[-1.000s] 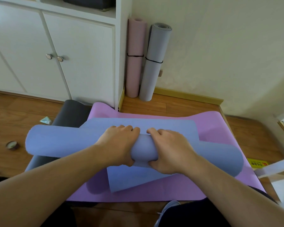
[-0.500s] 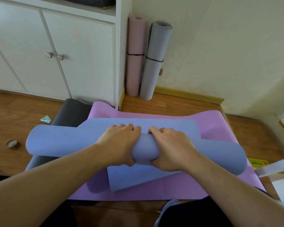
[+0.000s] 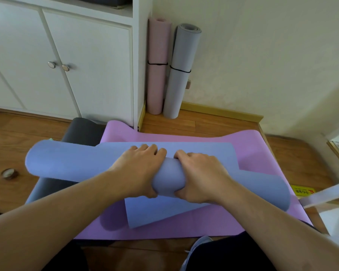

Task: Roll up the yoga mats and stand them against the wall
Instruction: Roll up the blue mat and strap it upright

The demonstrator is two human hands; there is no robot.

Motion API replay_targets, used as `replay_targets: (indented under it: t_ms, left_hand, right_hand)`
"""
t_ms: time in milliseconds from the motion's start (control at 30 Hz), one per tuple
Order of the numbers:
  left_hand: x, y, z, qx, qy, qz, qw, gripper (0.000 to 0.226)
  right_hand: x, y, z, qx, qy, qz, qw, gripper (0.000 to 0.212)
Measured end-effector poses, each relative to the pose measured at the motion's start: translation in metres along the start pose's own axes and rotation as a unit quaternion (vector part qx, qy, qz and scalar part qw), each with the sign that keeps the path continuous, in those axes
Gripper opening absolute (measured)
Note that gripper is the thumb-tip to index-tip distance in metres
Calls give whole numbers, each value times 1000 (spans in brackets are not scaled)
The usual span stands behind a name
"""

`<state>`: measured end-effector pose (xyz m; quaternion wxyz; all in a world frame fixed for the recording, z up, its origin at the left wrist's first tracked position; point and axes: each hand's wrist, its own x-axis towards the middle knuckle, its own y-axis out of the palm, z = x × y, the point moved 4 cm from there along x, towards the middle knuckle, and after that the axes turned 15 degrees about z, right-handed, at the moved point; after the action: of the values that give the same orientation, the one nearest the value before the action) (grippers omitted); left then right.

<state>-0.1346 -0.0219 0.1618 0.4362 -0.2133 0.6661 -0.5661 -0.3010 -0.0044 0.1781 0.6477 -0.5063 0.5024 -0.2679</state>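
Head | left hand [image 3: 139,169], right hand [image 3: 200,177] | both grip blue mat [image 3: 70,163]

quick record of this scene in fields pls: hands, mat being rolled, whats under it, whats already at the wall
left hand: grips the blue mat's roll
right hand: grips the same roll, beside the left
blue mat: partly rolled, flat end ahead of the hands
purple mat: flat under the blue one
dark grey mat: flat, at the bottom left
pink mat: rolled, banded, upright at the wall
grey mat: rolled, banded, upright beside the pink
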Motion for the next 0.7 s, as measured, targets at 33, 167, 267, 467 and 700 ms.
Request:
replay_targets:
  t_ms: [33, 167, 267, 467, 700]
  left_hand:
    - [0, -1, -1, 0, -2, -5, 1000, 79]
    - [-1, -5, 8, -52, -17, 21, 998, 67]
    - [-2, -4, 15, -82, -20, 40, 996, 69]
    - [-1, 4, 3, -50, 4, 30, 998, 81]
    - [1, -1, 0, -42, -10, -8, 999, 74]
  right_hand:
    - [0, 1, 0, 5, 1, 2, 1000, 71]
    - [-2, 1, 5, -52, -6, -14, 999, 106]
    - [0, 2, 7, -77, 13, 11, 997, 108]
    - [-2, -2, 5, -56, -1, -3, 998, 65]
    - [-4, -2, 3, -42, -8, 0, 999, 76]
